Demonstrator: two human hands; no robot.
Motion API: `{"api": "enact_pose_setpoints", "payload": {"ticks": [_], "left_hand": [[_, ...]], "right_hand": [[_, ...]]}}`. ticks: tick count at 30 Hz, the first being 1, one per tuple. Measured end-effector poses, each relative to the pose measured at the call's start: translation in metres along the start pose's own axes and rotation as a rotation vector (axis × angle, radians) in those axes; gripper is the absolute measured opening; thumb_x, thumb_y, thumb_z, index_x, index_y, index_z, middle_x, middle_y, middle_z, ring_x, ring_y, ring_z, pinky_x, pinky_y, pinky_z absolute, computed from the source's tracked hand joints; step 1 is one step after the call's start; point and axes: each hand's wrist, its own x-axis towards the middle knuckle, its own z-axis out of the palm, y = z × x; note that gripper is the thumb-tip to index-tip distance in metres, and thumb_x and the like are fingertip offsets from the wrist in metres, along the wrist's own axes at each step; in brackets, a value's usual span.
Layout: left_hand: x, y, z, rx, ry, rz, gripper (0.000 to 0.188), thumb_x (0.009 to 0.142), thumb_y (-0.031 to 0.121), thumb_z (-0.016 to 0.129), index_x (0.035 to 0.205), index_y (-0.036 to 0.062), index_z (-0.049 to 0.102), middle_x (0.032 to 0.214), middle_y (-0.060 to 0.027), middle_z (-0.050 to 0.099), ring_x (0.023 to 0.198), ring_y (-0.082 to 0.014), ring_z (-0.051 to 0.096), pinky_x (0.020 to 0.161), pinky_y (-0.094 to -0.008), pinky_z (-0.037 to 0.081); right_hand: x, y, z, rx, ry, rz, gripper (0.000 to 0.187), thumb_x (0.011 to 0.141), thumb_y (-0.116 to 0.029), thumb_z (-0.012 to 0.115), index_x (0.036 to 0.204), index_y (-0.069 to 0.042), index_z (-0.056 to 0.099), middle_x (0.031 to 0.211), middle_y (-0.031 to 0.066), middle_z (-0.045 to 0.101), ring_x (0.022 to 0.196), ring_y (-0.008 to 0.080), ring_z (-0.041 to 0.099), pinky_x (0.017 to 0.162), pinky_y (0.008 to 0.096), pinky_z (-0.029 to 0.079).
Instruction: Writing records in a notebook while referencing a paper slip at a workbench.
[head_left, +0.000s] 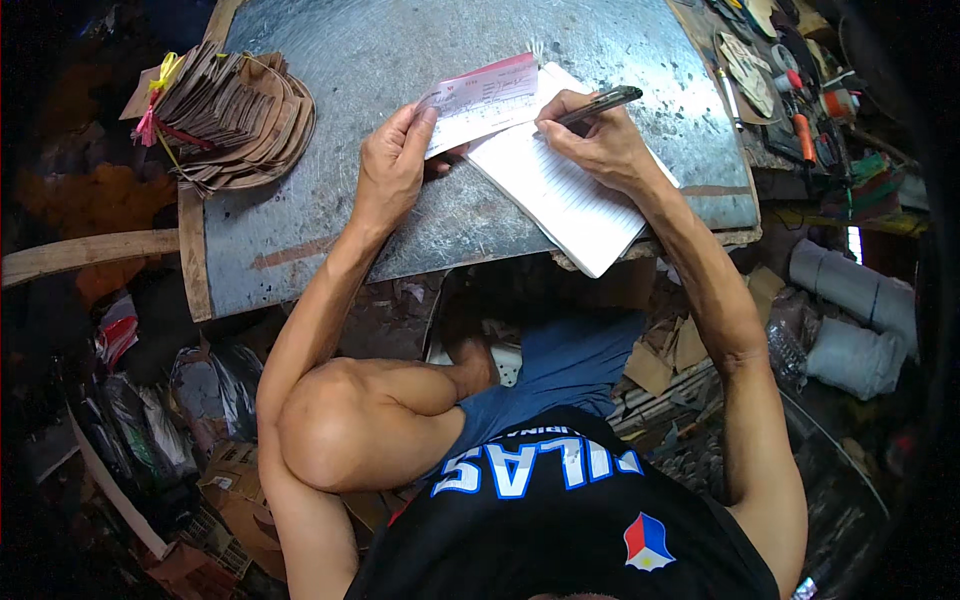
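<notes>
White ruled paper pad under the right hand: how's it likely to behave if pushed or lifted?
The white ruled paper pad is probably light and bendy: it looks like thin sheets. It may slide fairly easily, as the grey metal-looking tabletop is shiny. Its near corner overhangs the edge, so a push toward the person could tip it off.

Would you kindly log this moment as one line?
left hand: holds printed paper | right hand: holds dark pen over lined notepad | surface: grey table

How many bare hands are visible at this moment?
2. The left hand grips a pink-and-white paper slip above the grey metal tabletop; the right hand holds a black pen at a white lined notepad. No other hand shows.
</notes>
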Motion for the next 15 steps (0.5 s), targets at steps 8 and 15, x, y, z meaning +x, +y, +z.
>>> {"api": "enact_pose_setpoints", "payload": {"ticks": [8, 15], "left_hand": [[0.0004, -0.0035, -0.0013, -0.013, -0.007, 0.016, 0.033, 0.100, 0.023, 0.049, 0.120, -0.0015, 0.059, 0.088, -0.0063, 0.068, 0.072, -0.0088, 0.065, 0.058, -0.0210, 0.053], [0.0006, -0.0016, -0.0013, -0.001, -0.012, -0.012, 0.034, 0.100, 0.024, 0.048, 0.121, -0.0008, 0.059, 0.089, -0.0062, 0.068, 0.074, -0.0092, 0.065, 0.059, -0.0214, 0.053]], "right_hand": [[-0.0002, -0.0058, -0.0014, 0.032, -0.014, 0.065, 0.013, 0.088, -0.014, 0.063, 0.086, -0.002, 0.065, 0.070, -0.0029, 0.056, 0.065, 0.0055, 0.046, 0.059, 0.0239, 0.039], [-0.0011, -0.0032, -0.0017, 0.010, -0.001, 0.076, 0.013, 0.088, -0.013, 0.063, 0.085, -0.001, 0.065, 0.071, -0.0030, 0.057, 0.066, 0.0058, 0.048, 0.061, 0.0239, 0.040]]}}
